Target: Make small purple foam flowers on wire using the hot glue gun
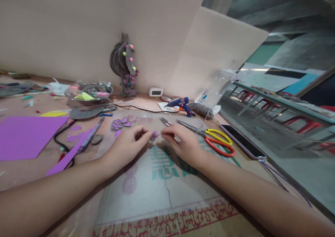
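My left hand (138, 139) is closed, pinching a small purple flower-like piece (154, 136) between thumb and fingertips. From that piece a thin grey strand (160, 134) runs to my right hand (180, 139), whose fingertips are pinched on it. A metal tip (164, 121) shows just above the right fingers; whether it is held or lies behind them I cannot tell. Scissors (220, 141) with yellow and red handles lie beside the right hand. Left of my hands are purple petal shapes (120, 123) edged in grey, some joined into a flower.
A blue glue gun (180, 105) stands behind, with grey yarn (201, 110) beside it. At right lies a phone (243, 141). Purple sheet (28, 137), a pen (91, 134) and a bowl of scraps (90, 101) are left. A decorated grey ornament (121, 60) stands near a small digital clock (156, 91).
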`<state>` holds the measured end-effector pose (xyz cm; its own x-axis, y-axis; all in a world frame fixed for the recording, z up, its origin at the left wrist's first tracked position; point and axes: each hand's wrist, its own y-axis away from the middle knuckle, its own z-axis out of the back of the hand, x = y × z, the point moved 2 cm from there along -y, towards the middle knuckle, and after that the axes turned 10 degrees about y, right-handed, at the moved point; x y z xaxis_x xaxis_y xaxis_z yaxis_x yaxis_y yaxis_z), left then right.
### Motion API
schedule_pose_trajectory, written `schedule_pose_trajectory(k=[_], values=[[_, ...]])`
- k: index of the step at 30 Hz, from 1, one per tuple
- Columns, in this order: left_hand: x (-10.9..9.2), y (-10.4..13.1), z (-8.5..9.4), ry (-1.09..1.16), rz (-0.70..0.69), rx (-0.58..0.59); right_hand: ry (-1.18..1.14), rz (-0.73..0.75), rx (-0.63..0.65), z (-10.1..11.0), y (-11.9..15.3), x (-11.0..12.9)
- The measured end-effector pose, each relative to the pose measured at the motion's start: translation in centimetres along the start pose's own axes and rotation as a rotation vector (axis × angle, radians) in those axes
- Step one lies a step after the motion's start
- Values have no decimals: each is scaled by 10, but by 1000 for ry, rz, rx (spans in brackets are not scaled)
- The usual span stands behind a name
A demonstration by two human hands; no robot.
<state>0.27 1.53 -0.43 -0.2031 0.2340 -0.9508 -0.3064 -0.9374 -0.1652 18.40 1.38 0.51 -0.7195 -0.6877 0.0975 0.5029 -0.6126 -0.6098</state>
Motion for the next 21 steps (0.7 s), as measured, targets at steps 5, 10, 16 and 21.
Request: schedule_pose_trajectory(k=[5, 10, 16, 21], values=[[1, 0, 0, -8, -11, -1, -2, 10, 7, 1, -2, -3], [0, 1, -1, -24, -30, 24, -98, -99, 20, 4, -2, 4], [-1, 2, -3, -28, -45, 65, -675, -601, 139, -8, -4, 13], [-2, 2, -3, -2, -24, 62, -979, -766, 190, -15, -3, 16]])
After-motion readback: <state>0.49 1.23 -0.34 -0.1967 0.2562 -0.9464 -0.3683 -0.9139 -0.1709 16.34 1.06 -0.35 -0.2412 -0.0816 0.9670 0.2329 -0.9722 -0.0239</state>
